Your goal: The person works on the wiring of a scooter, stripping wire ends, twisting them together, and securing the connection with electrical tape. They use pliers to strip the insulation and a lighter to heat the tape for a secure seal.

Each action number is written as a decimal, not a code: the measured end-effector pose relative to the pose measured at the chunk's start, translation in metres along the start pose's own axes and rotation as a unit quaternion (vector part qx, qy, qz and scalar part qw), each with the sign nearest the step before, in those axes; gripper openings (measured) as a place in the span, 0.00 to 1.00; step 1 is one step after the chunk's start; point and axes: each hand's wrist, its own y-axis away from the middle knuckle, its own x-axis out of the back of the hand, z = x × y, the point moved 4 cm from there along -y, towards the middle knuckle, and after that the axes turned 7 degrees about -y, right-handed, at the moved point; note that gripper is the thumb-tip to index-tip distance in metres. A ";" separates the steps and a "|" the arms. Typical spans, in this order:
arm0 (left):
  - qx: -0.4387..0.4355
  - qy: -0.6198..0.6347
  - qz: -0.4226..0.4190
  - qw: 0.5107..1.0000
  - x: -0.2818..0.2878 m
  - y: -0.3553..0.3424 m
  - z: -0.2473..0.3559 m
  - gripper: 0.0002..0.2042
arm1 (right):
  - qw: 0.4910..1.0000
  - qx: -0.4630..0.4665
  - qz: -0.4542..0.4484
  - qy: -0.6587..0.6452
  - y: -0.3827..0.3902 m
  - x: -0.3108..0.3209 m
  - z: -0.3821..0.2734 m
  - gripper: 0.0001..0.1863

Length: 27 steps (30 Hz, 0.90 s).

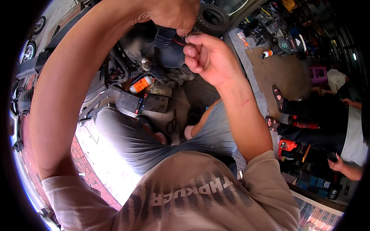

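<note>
My left hand (pixel 175 14) is closed at the top of the view, its fingertips pressed together beside a black ribbed part (pixel 164 38). Just below it, my right hand (pixel 210 57) pinches with thumb and forefinger, the other fingers curled. The fingertips of both hands nearly meet over something small that I cannot make out. A thin red wire (pixel 177 41) shows right beside them. Under the hands is dark vehicle machinery with a coil-spring shock absorber (pixel 153 70).
Between my feet and the machinery lie an orange-and-white bottle (pixel 141 84), black box-shaped batteries (pixel 155 103) and scissors (pixel 173 125). A tyre (pixel 212 17) lies at the top. At right, a person in dark trousers (pixel 312 109) holds a phone (pixel 332 156), near cluttered tools and a red jug (pixel 287 145).
</note>
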 end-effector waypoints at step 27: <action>0.017 -0.024 0.056 0.998 0.004 0.014 0.015 0.08 | 0.997 0.021 -0.028 -0.064 -0.007 -0.004 0.008 0.08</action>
